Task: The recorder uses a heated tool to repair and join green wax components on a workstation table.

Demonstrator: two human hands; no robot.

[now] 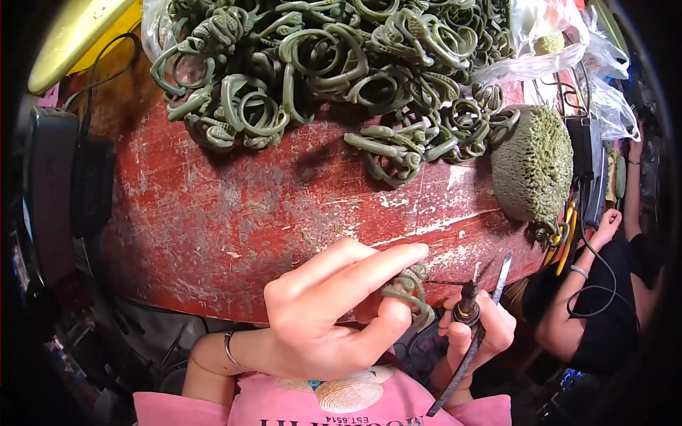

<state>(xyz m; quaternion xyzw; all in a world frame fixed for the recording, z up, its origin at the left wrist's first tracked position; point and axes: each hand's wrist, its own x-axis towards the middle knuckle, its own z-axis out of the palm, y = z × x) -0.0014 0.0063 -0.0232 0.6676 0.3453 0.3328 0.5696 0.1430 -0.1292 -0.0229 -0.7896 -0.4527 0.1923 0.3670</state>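
Pinching a ribbed green wax ring (pixel 410 290), left hand (pixel 334 312); right hand (pixel 472 330) fist-grips a corded pen tool (pixel 465 312).

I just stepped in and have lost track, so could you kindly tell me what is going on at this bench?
A person is working on a green wax ring, pinched in the left hand. The right hand holds a corded pen tool, its needle tip pointing at the ring, plus a thin blade. A pile of rings lies across the red bench, beside a green sponge.

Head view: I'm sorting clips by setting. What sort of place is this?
Probably a small craft workshop: a scuffed red workbench, a heap of green wax-like rings, and a corded heated pen in the right hand.
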